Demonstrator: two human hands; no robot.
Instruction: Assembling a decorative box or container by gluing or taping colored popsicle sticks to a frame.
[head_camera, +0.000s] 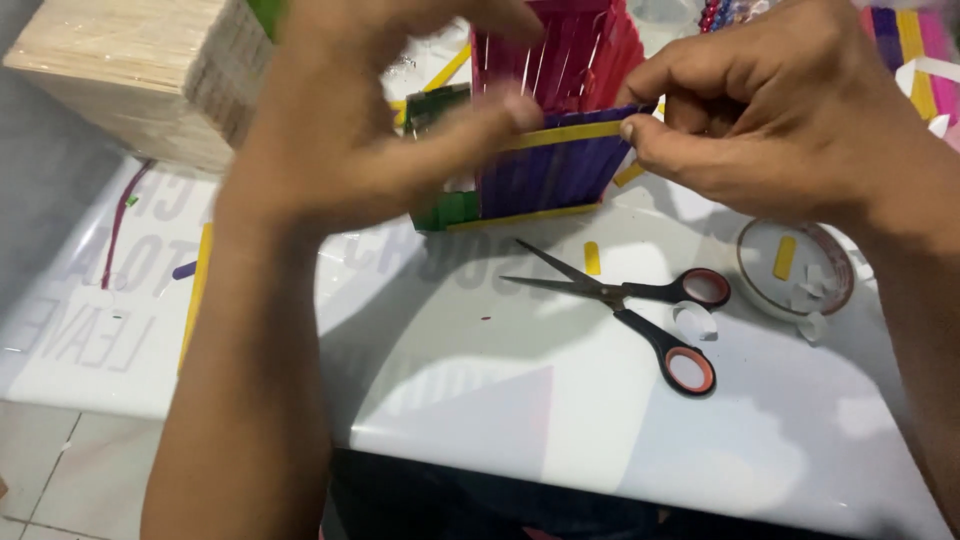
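White glossy surface (560, 420), tile floor (50, 470); scissors (640, 300) open. L hand (340, 130), R hand (770, 110) pinching yellow stick (565, 134) atop stick box (550, 150).

2 bare forearms, apparently no sleeves.

A small box of coloured craft sticks (545, 165) — purple on the near wall, red behind, green at the left corner — is held near the far edge of the white sheet (560, 420). A yellow stick (565, 133) along the top of the purple wall is pinched at its right end by the right hand (790, 110) and pressed at its left end by the thumb of the left hand (340, 130). Black scissors (640, 300) with red-lined handles are laid open just in front of the box. A roll of clear tape (795, 270) is seen near the right edge — a block of plain wooden sticks (140, 70) at the far left corner.
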